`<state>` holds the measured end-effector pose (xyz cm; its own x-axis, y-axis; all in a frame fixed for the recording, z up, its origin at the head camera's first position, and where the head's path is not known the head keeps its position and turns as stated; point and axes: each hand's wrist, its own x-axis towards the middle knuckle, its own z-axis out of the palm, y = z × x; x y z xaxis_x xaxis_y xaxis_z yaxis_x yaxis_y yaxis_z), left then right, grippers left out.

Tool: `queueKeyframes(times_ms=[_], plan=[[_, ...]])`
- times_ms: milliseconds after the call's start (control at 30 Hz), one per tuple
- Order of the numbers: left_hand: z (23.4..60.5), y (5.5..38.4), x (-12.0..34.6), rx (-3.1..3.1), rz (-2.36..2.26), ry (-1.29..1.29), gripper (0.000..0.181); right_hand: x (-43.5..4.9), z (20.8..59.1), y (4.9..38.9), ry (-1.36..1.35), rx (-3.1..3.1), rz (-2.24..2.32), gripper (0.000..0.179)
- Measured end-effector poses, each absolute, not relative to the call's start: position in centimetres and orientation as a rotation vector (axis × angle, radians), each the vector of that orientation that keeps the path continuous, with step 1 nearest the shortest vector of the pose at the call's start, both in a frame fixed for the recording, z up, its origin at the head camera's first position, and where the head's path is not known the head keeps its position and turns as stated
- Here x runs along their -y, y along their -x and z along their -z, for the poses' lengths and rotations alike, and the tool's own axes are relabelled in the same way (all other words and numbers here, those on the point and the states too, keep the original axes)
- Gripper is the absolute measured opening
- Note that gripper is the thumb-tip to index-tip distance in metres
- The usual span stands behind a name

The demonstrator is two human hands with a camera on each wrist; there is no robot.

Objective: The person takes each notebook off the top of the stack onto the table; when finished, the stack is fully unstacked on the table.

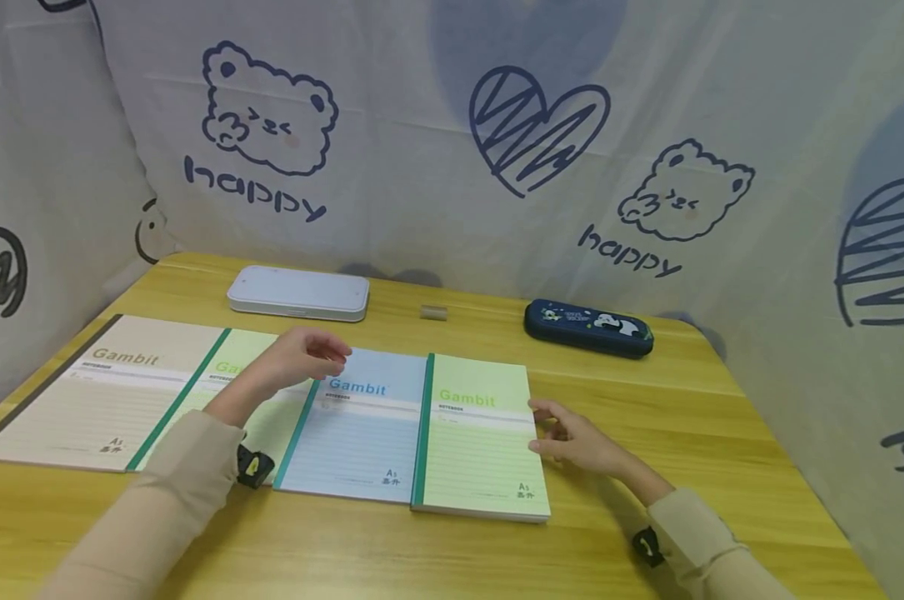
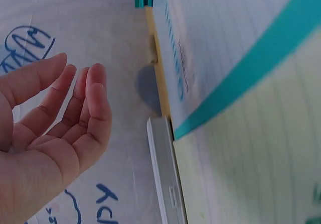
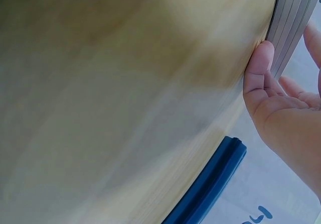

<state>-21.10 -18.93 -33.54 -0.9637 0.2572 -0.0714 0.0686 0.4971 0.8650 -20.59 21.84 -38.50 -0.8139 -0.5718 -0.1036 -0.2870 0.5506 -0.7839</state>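
A row of Gambit notebooks lies on the table: a beige notebook (image 1: 84,400), a green notebook (image 1: 264,425) partly covered by my left arm, a blue notebook (image 1: 354,450), and at the right end a light green notebook (image 1: 481,458). That last one sits higher, and layered page edges (image 3: 291,23) show in the right wrist view. Above the blue and left green notebooks hovers my left hand (image 1: 297,362), fingers loosely bent, holding nothing. My right hand (image 1: 575,437) touches the right edge of the light green notebook with its thumb and fingertips.
Behind the notebooks lie a white case (image 1: 297,292), a small grey-brown block (image 1: 433,312) and a dark blue pencil case (image 1: 586,329) with a panda print. Printed cloth (image 1: 399,167) hangs along the table's back and sides.
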Motion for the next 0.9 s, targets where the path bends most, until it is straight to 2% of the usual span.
queueKeyframes(times_ms=[267, 900], plan=[[34.4, 21.0, 16.1, -2.534, -1.474, -0.38, 0.024, -21.9, 38.4, 20.5, 0.711, -2.452, 1.13, 0.06], [35.6, 20.4, 10.2, -2.488, -1.288, -0.466, 0.048, -21.8, 38.2, 20.5, 0.716, -2.457, 1.123, 0.06]])
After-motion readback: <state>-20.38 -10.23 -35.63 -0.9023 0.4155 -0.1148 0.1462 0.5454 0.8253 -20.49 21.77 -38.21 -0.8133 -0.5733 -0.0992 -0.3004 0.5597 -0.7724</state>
